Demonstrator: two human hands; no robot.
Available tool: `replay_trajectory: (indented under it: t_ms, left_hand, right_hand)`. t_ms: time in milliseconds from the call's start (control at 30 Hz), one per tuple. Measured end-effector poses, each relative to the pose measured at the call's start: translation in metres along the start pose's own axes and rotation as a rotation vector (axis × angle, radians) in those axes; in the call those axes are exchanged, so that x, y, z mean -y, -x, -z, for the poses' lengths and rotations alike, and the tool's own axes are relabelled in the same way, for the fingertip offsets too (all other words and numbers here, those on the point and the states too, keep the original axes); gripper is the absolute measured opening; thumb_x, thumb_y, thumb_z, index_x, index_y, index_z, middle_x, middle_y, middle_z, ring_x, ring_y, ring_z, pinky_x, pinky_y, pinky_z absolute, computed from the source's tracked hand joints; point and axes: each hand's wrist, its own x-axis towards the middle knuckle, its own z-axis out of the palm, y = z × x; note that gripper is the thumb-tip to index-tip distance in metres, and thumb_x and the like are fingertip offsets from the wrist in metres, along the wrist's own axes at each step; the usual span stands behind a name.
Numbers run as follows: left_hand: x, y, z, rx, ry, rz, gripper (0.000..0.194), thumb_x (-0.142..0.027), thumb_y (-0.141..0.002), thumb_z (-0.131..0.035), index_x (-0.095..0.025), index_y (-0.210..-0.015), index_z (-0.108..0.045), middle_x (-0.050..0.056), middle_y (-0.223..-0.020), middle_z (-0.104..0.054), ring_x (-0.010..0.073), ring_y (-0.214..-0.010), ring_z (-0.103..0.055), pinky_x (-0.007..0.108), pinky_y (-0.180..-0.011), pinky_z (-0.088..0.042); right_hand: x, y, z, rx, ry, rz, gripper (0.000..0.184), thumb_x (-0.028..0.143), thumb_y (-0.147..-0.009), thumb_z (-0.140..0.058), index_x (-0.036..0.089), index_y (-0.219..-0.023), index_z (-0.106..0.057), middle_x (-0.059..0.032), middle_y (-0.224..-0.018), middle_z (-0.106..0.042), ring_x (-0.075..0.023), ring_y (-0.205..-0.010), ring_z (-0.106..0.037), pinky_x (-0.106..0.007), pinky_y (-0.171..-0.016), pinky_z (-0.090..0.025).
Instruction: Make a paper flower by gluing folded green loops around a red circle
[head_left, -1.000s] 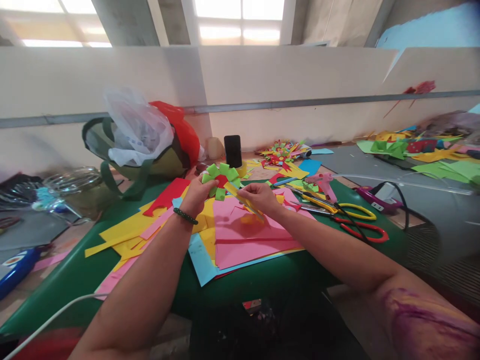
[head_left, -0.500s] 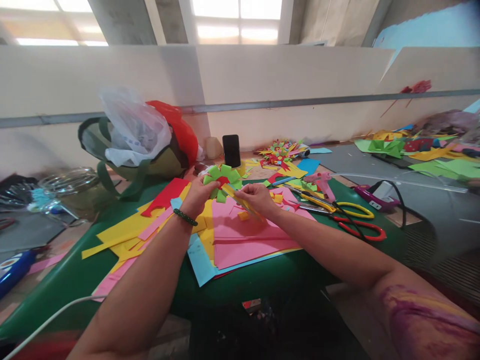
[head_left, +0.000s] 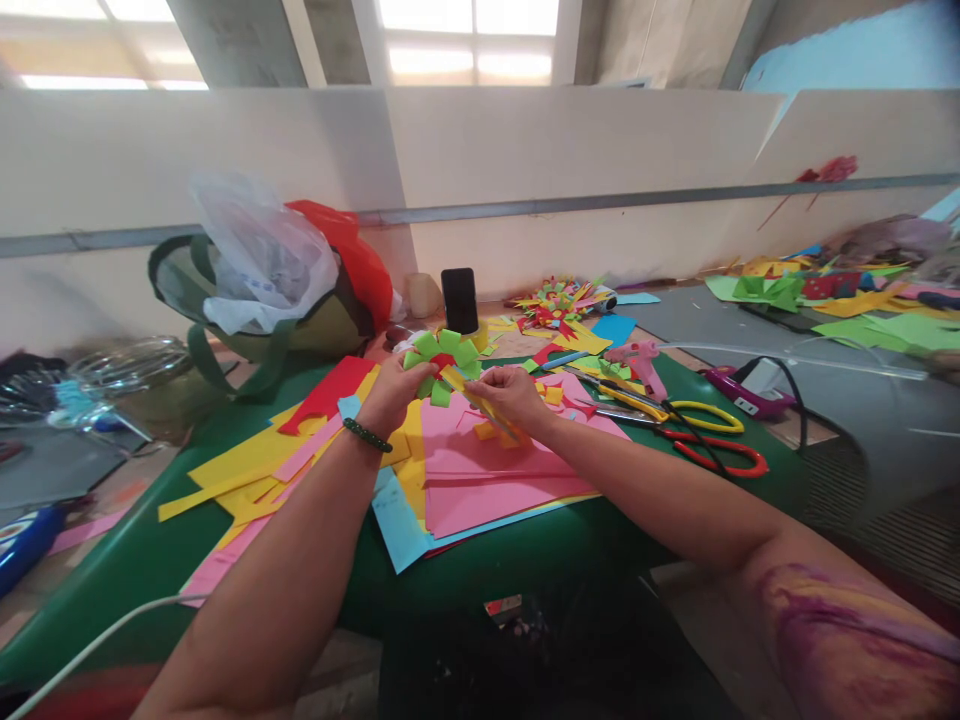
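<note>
A green paper flower with a red centre (head_left: pixel 464 354) is pinched in my left hand (head_left: pixel 397 392), which wears a dark green bead bracelet (head_left: pixel 367 435). Close to its right, my right hand (head_left: pixel 513 393) grips a yellow paper strip (head_left: pixel 480 401) between thumb and fingers. The upper end of that strip meets the red middle of the flower. Both hands hover above a stack of pink paper sheets (head_left: pixel 487 507). Small folded yellow paper pieces (head_left: pixel 552 395) lie on the pink sheets, right of my right hand.
Scissors with red handles (head_left: pixel 731 460), others with yellow handles (head_left: pixel 712 418) and a pink glue gun (head_left: pixel 643 366) lie to the right. A phone (head_left: pixel 459 300) stands behind the hands. Yellow sheets (head_left: pixel 240 465) lie left, below a bag (head_left: pixel 300 338). Finished paper flowers (head_left: pixel 559 303) are piled at the back.
The view has shifted very slightly. Both hands keep their hold on the flower and the yellow strip, with almost no movement.
</note>
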Motion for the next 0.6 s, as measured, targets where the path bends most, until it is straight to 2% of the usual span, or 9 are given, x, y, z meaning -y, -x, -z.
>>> replay_trajectory:
  t_ms: [167, 333, 600]
  left_hand:
    - [-0.0027, 0.0028, -0.0016, 0.022, 0.004, 0.0, 0.019, -0.022, -0.052, -0.071, -0.016, -0.067, -0.061, -0.002, -0.06, -0.06, 0.0127, -0.053, -0.056, 0.024, -0.05, -0.045]
    - [-0.0081, 0.0086, -0.0057, 0.097, -0.004, 0.039, 0.029, -0.024, -0.05, -0.077, -0.014, -0.075, -0.066, -0.001, -0.062, -0.061, 0.0105, -0.049, -0.053, 0.023, -0.045, -0.042]
    - [-0.0004, 0.0048, -0.0044, 0.019, 0.011, 0.028, 0.019, -0.023, -0.052, -0.073, -0.014, -0.067, -0.066, -0.001, -0.057, -0.058, 0.0101, -0.048, -0.05, 0.023, -0.045, -0.038]
  right_hand:
    - [-0.0052, -0.0028, -0.0004, -0.006, 0.036, 0.015, 0.04, 0.053, -0.06, -0.073, 0.016, -0.054, -0.061, 0.001, -0.05, -0.056, -0.0092, -0.046, -0.046, -0.022, -0.043, -0.032]
    - [-0.0059, -0.0029, -0.0001, -0.01, 0.05, 0.031, 0.039, 0.052, -0.062, -0.071, 0.016, -0.054, -0.061, 0.001, -0.051, -0.056, -0.009, -0.046, -0.046, -0.022, -0.043, -0.032]
    - [-0.0061, -0.0019, 0.0005, 0.0, 0.035, 0.025, 0.04, 0.053, -0.061, -0.071, 0.014, -0.057, -0.064, 0.0004, -0.052, -0.056, -0.0084, -0.046, -0.044, -0.022, -0.044, -0.031]
